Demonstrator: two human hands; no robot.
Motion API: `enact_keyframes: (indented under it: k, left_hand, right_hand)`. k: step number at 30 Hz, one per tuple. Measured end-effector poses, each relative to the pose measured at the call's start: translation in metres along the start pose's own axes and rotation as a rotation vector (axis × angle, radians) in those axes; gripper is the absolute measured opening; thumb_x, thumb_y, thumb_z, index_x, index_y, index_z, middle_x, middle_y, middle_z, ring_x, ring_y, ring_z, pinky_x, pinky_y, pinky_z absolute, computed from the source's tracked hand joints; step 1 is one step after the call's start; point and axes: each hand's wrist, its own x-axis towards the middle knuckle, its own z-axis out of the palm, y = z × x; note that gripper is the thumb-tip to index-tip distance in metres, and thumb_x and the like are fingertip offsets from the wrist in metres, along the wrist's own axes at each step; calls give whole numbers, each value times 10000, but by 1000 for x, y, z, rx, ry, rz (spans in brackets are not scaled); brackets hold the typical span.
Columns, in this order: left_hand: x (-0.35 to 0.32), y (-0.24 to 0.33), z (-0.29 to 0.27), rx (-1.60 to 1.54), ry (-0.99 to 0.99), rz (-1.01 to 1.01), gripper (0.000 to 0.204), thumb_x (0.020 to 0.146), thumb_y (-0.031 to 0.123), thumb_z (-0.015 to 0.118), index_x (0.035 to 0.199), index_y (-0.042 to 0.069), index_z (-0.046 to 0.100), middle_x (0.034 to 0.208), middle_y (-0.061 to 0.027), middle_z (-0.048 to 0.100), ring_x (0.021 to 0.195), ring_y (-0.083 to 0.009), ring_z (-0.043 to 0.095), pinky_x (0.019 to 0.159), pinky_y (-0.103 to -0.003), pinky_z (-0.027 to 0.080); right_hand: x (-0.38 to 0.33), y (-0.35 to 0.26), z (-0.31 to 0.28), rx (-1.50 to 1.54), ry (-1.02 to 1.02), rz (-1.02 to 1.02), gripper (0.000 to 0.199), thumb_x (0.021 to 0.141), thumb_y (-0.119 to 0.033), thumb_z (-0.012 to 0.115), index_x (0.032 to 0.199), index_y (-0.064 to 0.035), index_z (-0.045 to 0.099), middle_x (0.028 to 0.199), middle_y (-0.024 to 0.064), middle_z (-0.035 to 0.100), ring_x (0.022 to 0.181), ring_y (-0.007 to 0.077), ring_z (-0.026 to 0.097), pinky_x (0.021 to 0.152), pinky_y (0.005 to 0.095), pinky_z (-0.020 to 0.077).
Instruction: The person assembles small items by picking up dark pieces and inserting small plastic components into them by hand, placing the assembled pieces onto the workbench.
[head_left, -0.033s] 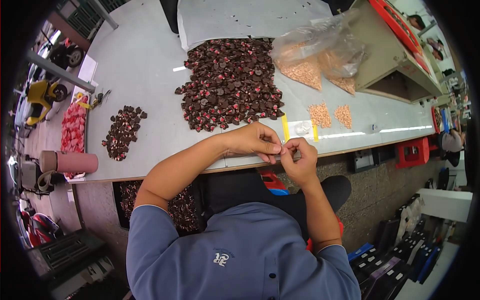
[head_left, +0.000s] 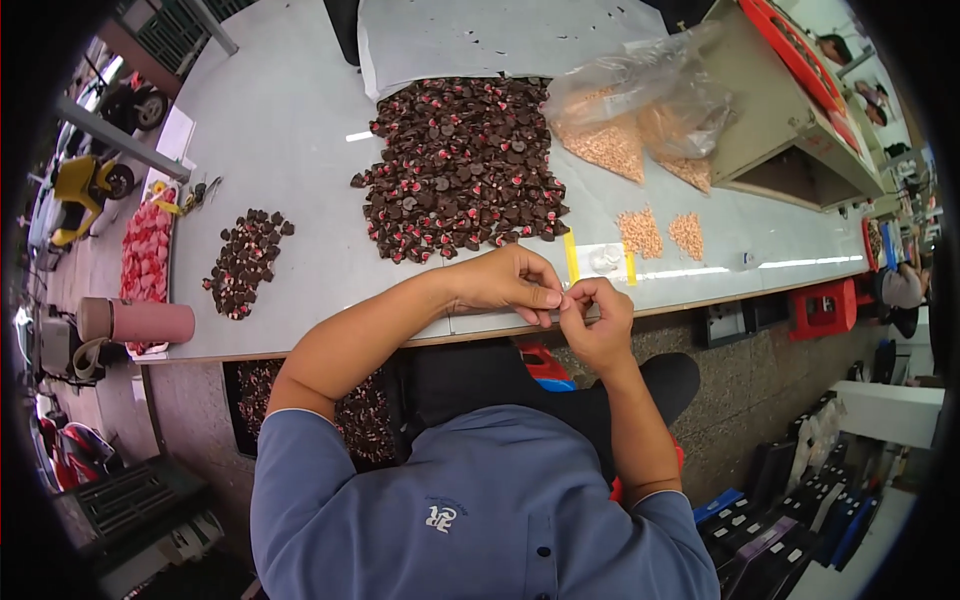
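Observation:
My left hand (head_left: 505, 282) and my right hand (head_left: 603, 322) meet at the front edge of the grey table (head_left: 300, 120). The fingertips of both pinch one small piece (head_left: 563, 298), too small to make out. Just beyond the hands lies a small clear packet with yellow strips (head_left: 600, 258). A big heap of dark brown pieces with pink spots (head_left: 460, 165) lies past my left hand. Two little piles of tan pellets (head_left: 660, 233) sit beyond my right hand.
A clear plastic bag of tan pellets (head_left: 640, 120) lies at the back right. A small pile of dark pieces (head_left: 245, 262) and a batch of red pieces (head_left: 145, 250) lie at the left, with a pink tumbler (head_left: 135, 322) on its side. A tray of dark pieces (head_left: 350, 415) stands under the table.

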Motion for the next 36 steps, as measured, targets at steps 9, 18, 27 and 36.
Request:
enact_keyframes:
  k: [9,18,27,36]
  left_hand:
    - [-1,-3,1,4,114,62,221,879,165,752,990,-12,679,937,-92,705,817,-148,697,669,-248,563]
    - [1,-5,1,126,157,151,179,833,131,796,927,17,695,929,-42,706,815,-109,678,614,-235,525]
    - [0,-4,-1,131,130,120,167,851,144,780,924,18,699,877,-48,710,802,-112,680,619,-239,524]
    - [1,0,3,76,146,142,167,862,126,765,944,-3,698,841,-70,706,769,-126,690,611,-235,530]
  right_hand:
    - [4,-4,-4,-161,26,-174,54,851,10,656,899,12,632,715,69,638,621,106,594,576,250,470]
    - [19,-25,-23,-201,-209,0,71,845,8,668,903,11,628,673,67,646,588,104,616,540,246,478]
    - [22,-23,-22,-292,-244,-115,80,806,16,688,859,5,629,644,74,633,523,139,613,485,258,462]
    - [27,-17,-27,-323,-210,-217,91,794,42,694,847,4,631,605,53,603,495,119,570,470,250,439]
